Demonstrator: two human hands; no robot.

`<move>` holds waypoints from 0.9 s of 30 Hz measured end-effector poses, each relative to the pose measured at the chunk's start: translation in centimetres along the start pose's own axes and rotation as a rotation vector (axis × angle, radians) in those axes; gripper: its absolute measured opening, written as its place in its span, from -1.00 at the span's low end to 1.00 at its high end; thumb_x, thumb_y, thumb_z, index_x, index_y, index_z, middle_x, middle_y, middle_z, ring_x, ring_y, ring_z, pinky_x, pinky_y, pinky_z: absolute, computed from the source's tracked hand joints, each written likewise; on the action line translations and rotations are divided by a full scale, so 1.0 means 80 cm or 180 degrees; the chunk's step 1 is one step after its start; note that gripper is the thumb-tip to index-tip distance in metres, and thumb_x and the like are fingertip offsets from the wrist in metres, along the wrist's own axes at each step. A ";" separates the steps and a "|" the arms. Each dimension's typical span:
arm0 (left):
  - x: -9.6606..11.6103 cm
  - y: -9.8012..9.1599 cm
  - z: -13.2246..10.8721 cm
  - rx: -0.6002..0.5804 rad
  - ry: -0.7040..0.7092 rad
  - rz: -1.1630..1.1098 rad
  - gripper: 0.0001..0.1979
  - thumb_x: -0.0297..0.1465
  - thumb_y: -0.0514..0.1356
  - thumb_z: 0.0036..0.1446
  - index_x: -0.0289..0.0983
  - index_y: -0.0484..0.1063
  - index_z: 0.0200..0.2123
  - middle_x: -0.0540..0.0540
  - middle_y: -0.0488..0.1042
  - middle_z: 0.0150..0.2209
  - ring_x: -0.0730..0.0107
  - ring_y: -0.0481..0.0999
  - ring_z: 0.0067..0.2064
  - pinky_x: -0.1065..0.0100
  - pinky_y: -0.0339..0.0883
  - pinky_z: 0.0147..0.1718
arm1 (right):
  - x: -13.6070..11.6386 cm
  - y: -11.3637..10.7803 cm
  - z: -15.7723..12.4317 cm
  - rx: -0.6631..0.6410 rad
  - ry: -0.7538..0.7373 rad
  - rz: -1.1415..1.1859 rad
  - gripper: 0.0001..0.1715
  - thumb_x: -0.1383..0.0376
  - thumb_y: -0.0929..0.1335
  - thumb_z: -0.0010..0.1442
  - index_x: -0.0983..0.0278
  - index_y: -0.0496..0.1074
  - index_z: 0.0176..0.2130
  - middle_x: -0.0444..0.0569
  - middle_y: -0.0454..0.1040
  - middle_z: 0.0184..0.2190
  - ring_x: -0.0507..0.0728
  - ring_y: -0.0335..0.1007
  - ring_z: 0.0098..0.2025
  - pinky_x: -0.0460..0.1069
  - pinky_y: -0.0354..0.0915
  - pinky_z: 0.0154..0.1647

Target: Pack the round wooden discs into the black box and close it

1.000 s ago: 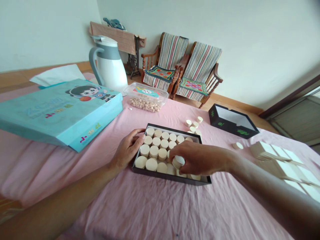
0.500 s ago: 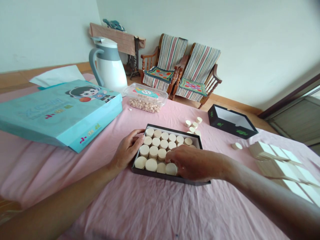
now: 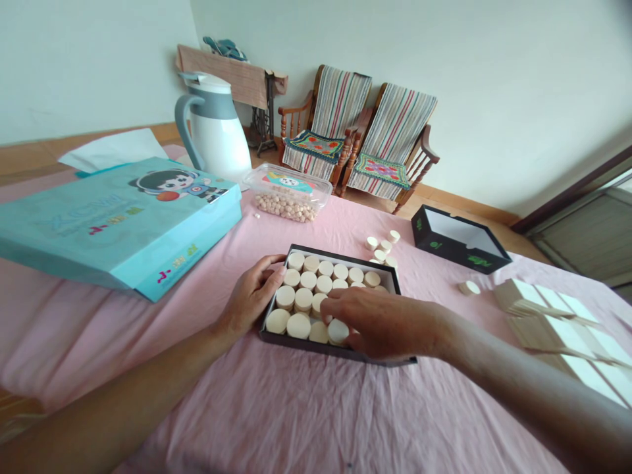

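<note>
Currently, my open left hand (image 3: 251, 294) rests against the black rectangular cardboard box (image 3: 291, 344), gripping nothing. My right hand (image 3: 385, 322), half-curled, presses on pale round wooden discs (image 3: 299, 326) packed inside; whether it holds one, I cannot tell.

Right hand (image 3: 385, 324) moved left across black tray (image 3: 345, 258), fingers (image 3: 328, 297) on wooden discs (image 3: 338, 332); held stack gone.

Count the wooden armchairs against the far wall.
2: the left armchair and the right armchair, side by side at the wall, both draped in striped covers. No others show, though one could be out of view.
</note>
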State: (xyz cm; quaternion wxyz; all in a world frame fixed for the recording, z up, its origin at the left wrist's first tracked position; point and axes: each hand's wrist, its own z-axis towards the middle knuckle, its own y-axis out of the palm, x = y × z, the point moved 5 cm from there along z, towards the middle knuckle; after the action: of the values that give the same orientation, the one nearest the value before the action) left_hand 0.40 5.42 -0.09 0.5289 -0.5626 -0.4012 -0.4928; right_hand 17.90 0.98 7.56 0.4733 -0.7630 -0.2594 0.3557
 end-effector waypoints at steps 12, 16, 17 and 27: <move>0.002 0.000 0.000 0.0030 -0.0008 -0.0009 -0.47 -0.07 0.08 0.11 -0.29 0.32 0.04 -0.18 0.54 -0.11 0.15 0.55 -0.20 0.32 0.41 -0.32 | 0.004 0.002 0.001 -0.0192 -0.0093 -0.0076 -0.61 0.43 0.27 0.03 0.27 0.34 -0.10 0.04 0.42 -0.17 0.16 0.35 -0.12 0.03 0.26 -0.14; 0.003 0.000 -0.001 0.0022 -0.0019 0.0037 -0.48 -0.07 0.08 0.12 -0.29 0.32 0.03 -0.18 0.54 -0.11 0.15 0.54 -0.18 0.32 0.40 -0.31 | 0.001 -0.012 -0.006 -0.0129 -0.0078 -0.0042 -0.65 0.42 0.29 0.05 0.26 0.36 -0.11 0.03 0.41 -0.19 0.15 0.35 -0.14 0.03 0.25 -0.13; 0.003 0.000 -0.001 0.0024 -0.0020 0.0052 -0.49 -0.08 0.08 0.12 -0.28 0.32 0.03 -0.18 0.54 -0.11 0.16 0.54 -0.19 0.33 0.40 -0.31 | 0.001 -0.018 -0.009 -0.0090 -0.0073 -0.0020 -0.66 0.42 0.28 0.06 0.26 0.36 -0.12 0.02 0.40 -0.19 0.13 0.34 -0.15 0.03 0.24 -0.12; 0.004 -0.001 0.000 0.0059 0.0028 0.0115 -0.49 -0.08 0.08 0.12 -0.29 0.33 0.02 -0.17 0.54 -0.11 0.20 0.54 -0.22 0.36 0.38 -0.33 | 0.017 -0.008 -0.040 -0.0172 0.0146 0.0052 -0.65 0.44 0.31 0.03 0.26 0.38 -0.13 0.02 0.40 -0.17 0.15 0.31 -0.10 0.05 0.23 -0.06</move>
State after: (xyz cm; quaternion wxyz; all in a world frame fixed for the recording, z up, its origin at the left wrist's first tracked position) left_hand 0.42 5.39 0.24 0.5447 -0.5626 -0.3932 -0.4818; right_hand 21.19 0.51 8.74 0.4555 -0.7856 -0.2517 0.3348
